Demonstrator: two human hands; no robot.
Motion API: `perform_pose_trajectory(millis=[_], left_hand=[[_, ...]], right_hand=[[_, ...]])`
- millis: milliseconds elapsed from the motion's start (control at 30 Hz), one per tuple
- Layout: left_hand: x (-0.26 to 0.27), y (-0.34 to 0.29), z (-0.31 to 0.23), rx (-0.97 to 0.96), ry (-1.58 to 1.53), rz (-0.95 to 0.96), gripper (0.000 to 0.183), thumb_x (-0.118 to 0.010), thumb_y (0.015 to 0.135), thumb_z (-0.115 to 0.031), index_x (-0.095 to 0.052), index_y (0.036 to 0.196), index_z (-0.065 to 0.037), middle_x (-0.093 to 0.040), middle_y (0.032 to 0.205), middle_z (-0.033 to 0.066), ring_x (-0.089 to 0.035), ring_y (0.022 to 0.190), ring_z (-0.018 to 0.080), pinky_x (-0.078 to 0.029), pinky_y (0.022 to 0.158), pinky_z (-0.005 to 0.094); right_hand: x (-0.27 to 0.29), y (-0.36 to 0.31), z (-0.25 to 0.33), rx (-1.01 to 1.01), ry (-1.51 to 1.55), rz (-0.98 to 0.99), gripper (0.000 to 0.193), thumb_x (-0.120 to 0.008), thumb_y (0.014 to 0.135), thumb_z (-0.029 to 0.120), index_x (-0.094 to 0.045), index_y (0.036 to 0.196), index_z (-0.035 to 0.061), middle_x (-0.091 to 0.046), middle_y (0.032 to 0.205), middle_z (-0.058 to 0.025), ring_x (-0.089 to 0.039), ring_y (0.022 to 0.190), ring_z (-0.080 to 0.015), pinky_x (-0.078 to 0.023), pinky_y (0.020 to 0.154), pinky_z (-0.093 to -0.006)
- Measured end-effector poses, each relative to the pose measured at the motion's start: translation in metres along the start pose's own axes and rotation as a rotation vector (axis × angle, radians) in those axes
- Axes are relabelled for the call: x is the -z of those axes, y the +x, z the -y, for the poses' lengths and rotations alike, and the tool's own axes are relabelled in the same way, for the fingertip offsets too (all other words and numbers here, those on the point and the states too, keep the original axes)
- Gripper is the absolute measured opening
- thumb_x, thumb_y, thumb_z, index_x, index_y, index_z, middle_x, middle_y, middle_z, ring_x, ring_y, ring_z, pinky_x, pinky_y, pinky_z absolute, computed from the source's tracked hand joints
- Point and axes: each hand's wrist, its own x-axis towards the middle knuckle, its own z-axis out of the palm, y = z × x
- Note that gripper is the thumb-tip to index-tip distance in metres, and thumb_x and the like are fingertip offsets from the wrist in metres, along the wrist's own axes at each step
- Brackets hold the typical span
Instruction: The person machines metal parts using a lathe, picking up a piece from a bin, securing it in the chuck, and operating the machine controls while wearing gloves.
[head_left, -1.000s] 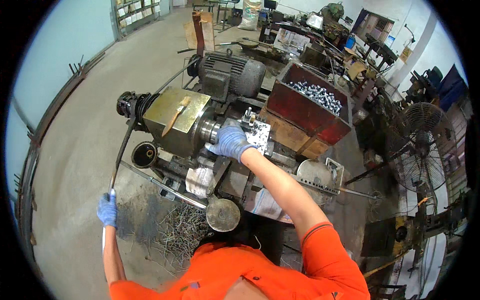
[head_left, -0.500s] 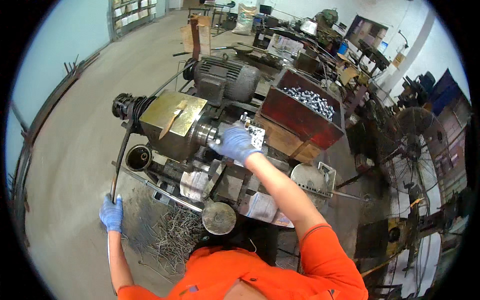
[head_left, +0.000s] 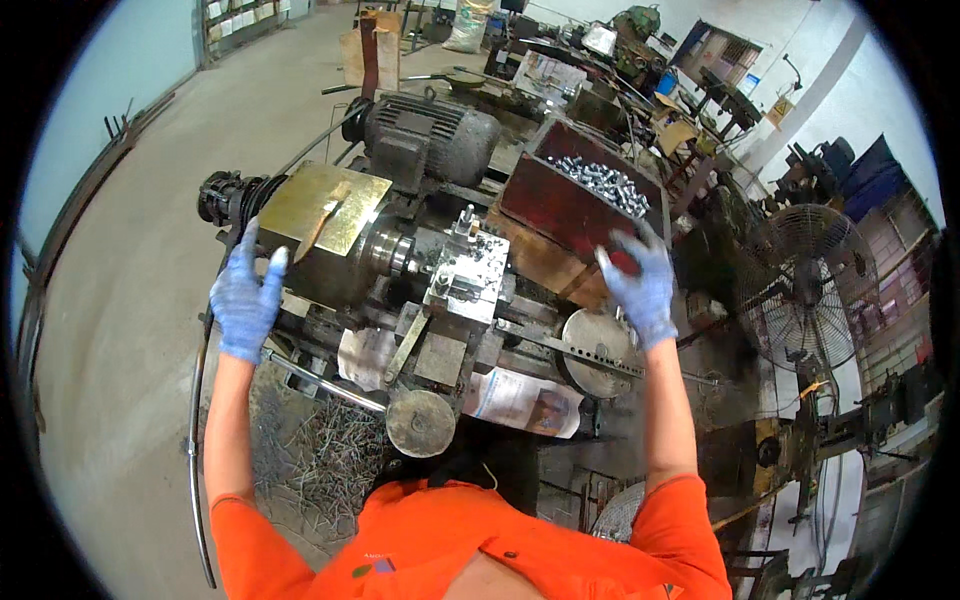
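Observation:
My left hand [head_left: 245,305], in a blue glove, is raised at the left end of a small lathe, thumb and fingers apart and nothing in it. A long dark lever [head_left: 194,430] hangs just below it. My right hand [head_left: 640,285], gloved alike, hovers with spread fingers at the near right side of a dark red box [head_left: 550,205]. Small shiny metal parts [head_left: 600,185] fill the box. Between my hands lie the lathe's bright round chuck [head_left: 393,252] and a metal tool block [head_left: 468,280] strewn with dark chips.
A brush [head_left: 318,230] lies on the brass-coloured headstock cover [head_left: 345,190], with a motor [head_left: 420,140] behind. A round plate [head_left: 420,422] juts toward me over metal shavings [head_left: 330,465]. A large caged fan [head_left: 805,285] stands at the right.
My left hand has let go of the lever and risen toward the headstock. My right hand has left the chuck and moved right, to the red box, its fingers now spread.

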Motion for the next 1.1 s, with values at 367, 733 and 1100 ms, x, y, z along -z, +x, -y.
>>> perform_pose_trajectory(millis=[367,733,1100], left_hand=[[-0.079,-0.016,-0.018,-0.38,-0.3,-0.022,0.031,-0.053,0.087,-0.025,-0.057,0.114,-0.01,-0.063,0.079,0.0148,-0.061,0.064,0.0299,-0.048,0.059,0.039],[-0.116,-0.053,-0.053,-0.441,-0.113,0.344,0.024,-0.05,0.086,-0.022,-0.061,0.1,-0.006,-0.06,0.069,0.0154,-0.06,0.064,0.0313,-0.046,0.056,0.0407],[-0.045,0.006,-0.024,-0.225,-0.289,0.012,0.027,-0.054,0.088,-0.023,-0.063,0.102,-0.002,-0.064,0.089,0.0186,-0.064,0.082,0.0279,-0.049,0.071,0.0344]], right_hand=[[0.053,-0.239,-0.084,-0.486,-0.011,0.087,0.022,-0.073,0.068,0.011,-0.067,0.088,0.0025,-0.062,0.101,-0.0174,-0.061,0.091,-0.0273,-0.047,0.081,-0.0324],[0.049,-0.245,-0.062,-0.586,0.212,0.106,0.015,-0.07,0.071,0.003,-0.067,0.085,-0.0009,-0.065,0.093,-0.0121,-0.062,0.087,-0.0192,-0.048,0.079,-0.0287],[0.086,-0.282,-0.092,-0.63,-0.062,0.062,0.021,-0.075,0.069,0.015,-0.066,0.078,-0.0022,-0.066,0.077,-0.0117,-0.062,0.071,-0.0192,-0.048,0.07,-0.0293]])
